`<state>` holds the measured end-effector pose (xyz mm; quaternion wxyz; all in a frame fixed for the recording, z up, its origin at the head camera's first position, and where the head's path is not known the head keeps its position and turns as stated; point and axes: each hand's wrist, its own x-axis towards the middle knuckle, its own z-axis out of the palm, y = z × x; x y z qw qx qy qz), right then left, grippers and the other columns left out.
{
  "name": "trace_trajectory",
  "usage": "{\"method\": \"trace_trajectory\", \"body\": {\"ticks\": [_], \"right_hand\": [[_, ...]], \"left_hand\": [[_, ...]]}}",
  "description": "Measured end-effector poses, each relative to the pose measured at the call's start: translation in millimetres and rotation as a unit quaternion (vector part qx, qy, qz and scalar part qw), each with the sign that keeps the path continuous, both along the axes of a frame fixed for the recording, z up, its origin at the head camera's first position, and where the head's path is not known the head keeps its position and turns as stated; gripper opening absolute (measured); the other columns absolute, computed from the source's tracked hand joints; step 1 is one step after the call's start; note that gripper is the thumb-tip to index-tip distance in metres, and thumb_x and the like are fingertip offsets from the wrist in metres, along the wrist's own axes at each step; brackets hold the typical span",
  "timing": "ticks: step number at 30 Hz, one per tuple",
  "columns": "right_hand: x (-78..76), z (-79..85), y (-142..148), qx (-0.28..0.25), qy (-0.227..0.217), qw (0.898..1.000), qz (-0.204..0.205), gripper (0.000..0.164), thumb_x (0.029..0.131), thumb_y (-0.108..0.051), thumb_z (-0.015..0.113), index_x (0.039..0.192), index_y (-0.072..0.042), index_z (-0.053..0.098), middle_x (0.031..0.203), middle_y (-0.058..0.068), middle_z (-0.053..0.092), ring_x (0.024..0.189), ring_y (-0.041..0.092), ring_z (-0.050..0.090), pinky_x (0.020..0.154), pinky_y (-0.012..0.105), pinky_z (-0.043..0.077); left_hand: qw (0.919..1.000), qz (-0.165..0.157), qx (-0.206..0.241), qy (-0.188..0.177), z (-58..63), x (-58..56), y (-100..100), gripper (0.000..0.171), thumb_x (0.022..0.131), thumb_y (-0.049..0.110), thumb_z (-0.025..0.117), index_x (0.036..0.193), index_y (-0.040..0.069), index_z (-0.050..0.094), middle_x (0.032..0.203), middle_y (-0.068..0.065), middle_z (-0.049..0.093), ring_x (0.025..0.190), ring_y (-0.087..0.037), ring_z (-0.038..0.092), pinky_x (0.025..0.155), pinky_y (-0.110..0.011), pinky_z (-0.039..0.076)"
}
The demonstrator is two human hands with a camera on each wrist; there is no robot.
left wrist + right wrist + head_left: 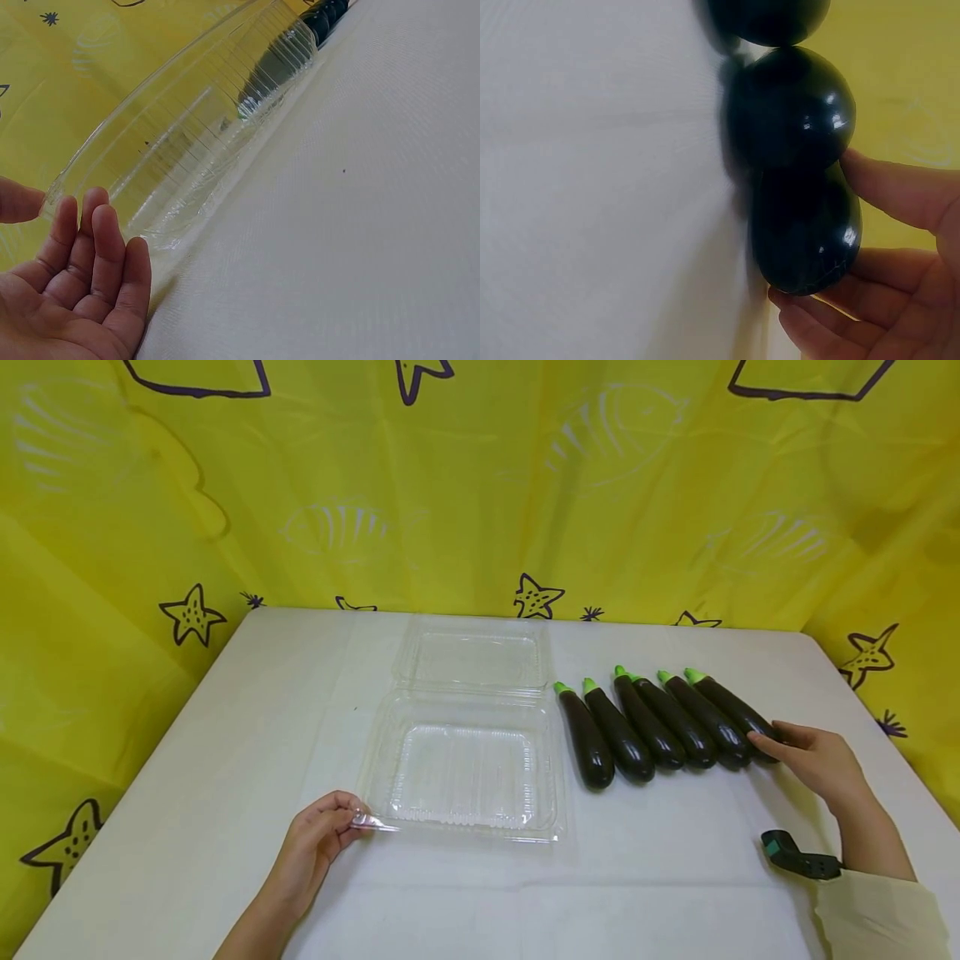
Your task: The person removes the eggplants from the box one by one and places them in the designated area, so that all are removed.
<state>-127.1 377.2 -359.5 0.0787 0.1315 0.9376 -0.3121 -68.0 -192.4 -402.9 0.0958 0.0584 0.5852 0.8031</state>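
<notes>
My left hand point(318, 843) pinches the near left corner of a clear plastic clamshell container point(465, 777) between thumb and fingers. Its lid point(476, 660) lies folded back flat behind the base, and nothing is inside. In the left wrist view, the thumb and fingertips meet at the rim point(112, 139). To the right of the container, several dark eggplants with green stem ends lie side by side. My right hand point(825, 764) holds the rightmost eggplant point(731, 702) near its rounded end, thumb on one side and fingers curled on the other. The neighbouring eggplant point(791, 112) touches it.
A white cloth covers the table point(600, 885). Yellow curtains point(480, 485) with starfish and fish drawings stand around its back and sides. A dark strap device point(798, 857) sits at my right wrist, by the sleeve.
</notes>
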Motion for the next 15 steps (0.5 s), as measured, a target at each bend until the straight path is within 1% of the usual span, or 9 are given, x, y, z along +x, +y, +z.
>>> {"method": "trace_trajectory", "body": {"ticks": [2, 3, 4, 6, 7, 8, 10, 11, 15], "right_hand": [[1.8, 0.2, -1, 0.005, 0.013, 1.000, -0.010, 0.079, 0.090, -0.046, 0.049, 0.135, 0.013, 0.024, 0.130, 0.041, 0.027, 0.118, 0.058, 0.023, 0.086, 0.063, 0.030], [3.1, 0.0, -2, 0.008, 0.025, 1.000, -0.018, 0.078, 0.090, -0.045, 0.050, 0.136, 0.012, 0.025, 0.130, 0.040, 0.029, 0.117, 0.056, 0.026, 0.086, 0.054, 0.036], [4.7, 0.0, -3, 0.010, 0.039, 0.999, -0.031, 0.077, 0.089, -0.045, 0.052, 0.137, 0.010, 0.026, 0.130, 0.038, 0.033, 0.116, 0.047, 0.037, 0.085, 0.044, 0.041], [5.2, -8.0, 4, 0.000, 0.075, 0.995, -0.071, 0.076, 0.087, -0.046, 0.056, 0.138, 0.005, 0.031, 0.124, 0.018, 0.054, 0.104, 0.021, 0.053, 0.073, 0.023, 0.046], [6.1, -10.2, 7, -0.012, 0.097, 0.991, -0.096, 0.074, 0.086, -0.044, 0.058, 0.138, 0.003, 0.035, 0.117, 0.005, 0.060, 0.096, 0.008, 0.055, 0.066, 0.014, 0.044], [6.4, -13.3, 9, -0.017, 0.113, 0.986, -0.125, 0.072, 0.085, -0.044, 0.060, 0.138, -0.002, 0.037, 0.116, 0.000, 0.060, 0.090, 0.001, 0.054, 0.063, 0.009, 0.042], [5.8, -22.0, 17, -0.030, 0.155, 0.971, -0.180, 0.067, 0.082, -0.043, 0.063, 0.136, -0.008, 0.043, 0.100, -0.022, 0.057, 0.076, -0.016, 0.043, 0.061, 0.004, 0.041], [5.5, -25.6, 21, -0.038, 0.170, 0.963, -0.205, 0.065, 0.081, -0.042, 0.065, 0.136, -0.011, 0.045, 0.095, -0.028, 0.053, 0.076, -0.016, 0.045, 0.062, 0.003, 0.040], [11.4, -17.1, 11, -0.043, 0.187, 0.943, -0.272, 0.057, 0.083, -0.036, 0.064, 0.135, -0.018, 0.047, 0.111, -0.022, 0.056, 0.086, -0.013, 0.048, 0.075, 0.004, 0.039]], "left_hand": [[1.0000, 0.001, 0.002, 0.003, -0.1, -0.2, 0, 0.021, 0.091, -0.002, 0.040, 0.085, 0.005, 0.059, 0.084, -0.002, 0.059, 0.078, -0.012, 0.059, 0.077, -0.027, 0.050], [1.0000, 0.001, 0.003, 0.005, -0.3, -0.4, 0, 0.021, 0.091, -0.002, 0.040, 0.085, 0.005, 0.059, 0.084, -0.002, 0.060, 0.078, -0.012, 0.059, 0.077, -0.027, 0.050], [1.0000, 0.002, 0.005, 0.006, -0.5, -0.5, 0, 0.021, 0.090, -0.002, 0.041, 0.085, 0.005, 0.059, 0.085, -0.002, 0.060, 0.078, -0.012, 0.059, 0.077, -0.027, 0.050], [0.9999, 0.006, 0.005, 0.008, -1.0, -0.9, 0, 0.021, 0.090, -0.003, 0.041, 0.085, 0.006, 0.059, 0.085, -0.002, 0.059, 0.078, -0.011, 0.059, 0.077, -0.027, 0.051], [0.9999, 0.008, 0.005, 0.010, -1.2, -1.1, 0, 0.021, 0.090, -0.003, 0.041, 0.085, 0.005, 0.059, 0.085, -0.002, 0.059, 0.078, -0.011, 0.059, 0.077, -0.027, 0.051], [0.9999, 0.010, 0.004, 0.009, -1.4, -1.3, 1, 0.021, 0.090, -0.003, 0.041, 0.085, 0.006, 0.059, 0.085, -0.002, 0.059, 0.078, -0.011, 0.059, 0.076, -0.027, 0.051], [0.9999, 0.014, 0.000, 0.010, -1.7, -1.7, 1, 0.020, 0.090, -0.002, 0.042, 0.085, 0.005, 0.060, 0.085, -0.002, 0.058, 0.078, -0.011, 0.059, 0.076, -0.027, 0.051], [0.9998, 0.014, -0.003, 0.010, -1.7, -2.0, 1, 0.020, 0.090, -0.002, 0.042, 0.085, 0.005, 0.060, 0.085, -0.002, 0.058, 0.078, -0.011, 0.059, 0.076, -0.027, 0.051], [0.9996, 0.004, -0.025, 0.008, -0.3, -4.8, -1, 0.020, 0.092, 0.001, 0.040, 0.087, 0.003, 0.059, 0.087, -0.003, 0.058, 0.079, -0.012, 0.059, 0.076, -0.027, 0.050]]}}
